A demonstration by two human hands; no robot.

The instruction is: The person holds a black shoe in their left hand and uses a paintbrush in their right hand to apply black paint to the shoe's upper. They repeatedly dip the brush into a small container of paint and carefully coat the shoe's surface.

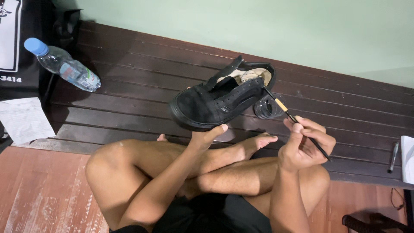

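Note:
My left hand (207, 136) holds a black lace-less shoe (220, 100) from below, by its sole, lifted above my crossed legs. The shoe's toe points left and its opening with a pale insole faces up and right. My right hand (304, 146) grips a thin paintbrush (293, 117) with a black handle and tan ferrule. The brush tip touches the side of the shoe near the eyelets. A small clear cup (267, 108) sits on the dark boards just behind the brush.
A plastic water bottle (64, 64) with a blue cap lies on the dark wooden step at upper left. A sheet of paper (23, 120) lies left. A black pen (393, 156) and white paper (407, 159) rest at right. A pale green wall (258, 26) runs behind.

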